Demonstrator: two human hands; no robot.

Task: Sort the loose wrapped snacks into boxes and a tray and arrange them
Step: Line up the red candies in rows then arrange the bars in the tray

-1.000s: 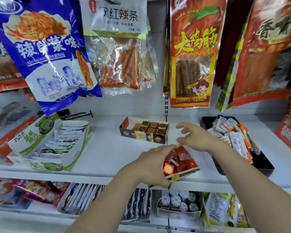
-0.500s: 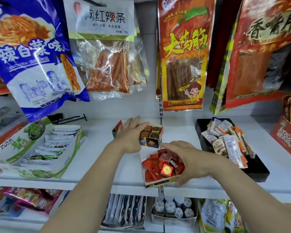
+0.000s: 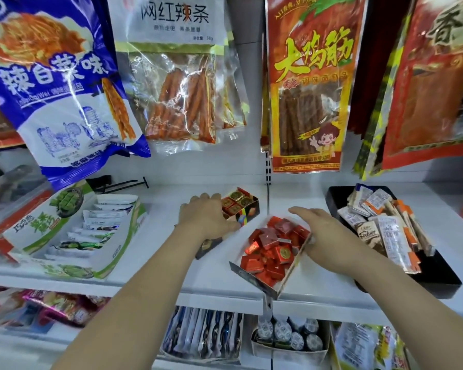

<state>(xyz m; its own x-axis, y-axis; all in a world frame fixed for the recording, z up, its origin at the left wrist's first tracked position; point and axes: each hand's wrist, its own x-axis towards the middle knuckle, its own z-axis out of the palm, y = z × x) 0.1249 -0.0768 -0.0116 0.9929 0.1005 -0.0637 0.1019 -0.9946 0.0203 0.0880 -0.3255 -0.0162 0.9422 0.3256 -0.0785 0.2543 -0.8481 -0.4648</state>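
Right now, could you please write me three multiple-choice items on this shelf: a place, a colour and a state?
1. The black tray lies: A) at the far left B) right of the right hand C) on the lower shelf.
2. The wrappers in the nearer box are mostly: A) red B) blue C) green.
3. The left hand is: A) hanging idle B) holding the rear box C) pulling a hanging bag.
Key: B, it sits beyond that hand; A, red squares fill it; B, its fingers wrap that box.
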